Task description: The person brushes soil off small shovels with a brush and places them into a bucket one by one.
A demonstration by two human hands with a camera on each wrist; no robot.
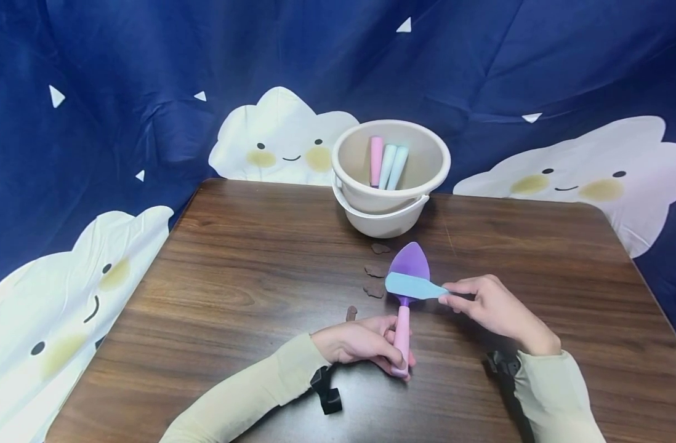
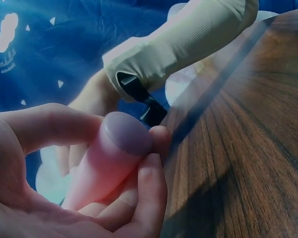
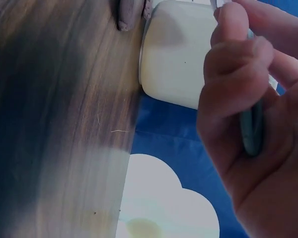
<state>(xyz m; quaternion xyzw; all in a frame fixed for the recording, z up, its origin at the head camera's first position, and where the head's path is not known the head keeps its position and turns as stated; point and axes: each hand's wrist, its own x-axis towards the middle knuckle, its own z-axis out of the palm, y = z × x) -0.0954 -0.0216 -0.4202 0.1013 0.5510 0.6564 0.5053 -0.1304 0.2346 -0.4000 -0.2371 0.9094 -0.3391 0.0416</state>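
Observation:
My left hand (image 1: 366, 343) grips the pink handle (image 1: 402, 332) of a toy trowel, its fingers curled round the handle's end. The trowel's pointed purple blade (image 1: 411, 258) reaches away toward the bucket. Between thumb and fingers, my right hand (image 1: 495, 307) pinches the narrow end of a flat light blue spatula (image 1: 412, 285). That spatula lies crosswise over the lower part of the purple blade in the head view. The left wrist view shows the rounded handle end (image 2: 126, 134) up close. In the right wrist view, a teal end (image 3: 252, 134) shows below the curled fingers.
A white bucket (image 1: 351, 157) stands at the table's back edge, holding a pink handle (image 1: 376, 157) and two light blue ones. Several brown pieces, among them a flat one (image 1: 374, 289) and a narrow one (image 1: 351, 313), lie left of the trowel. Behind hangs a blue cloud-patterned cloth (image 1: 149, 49).

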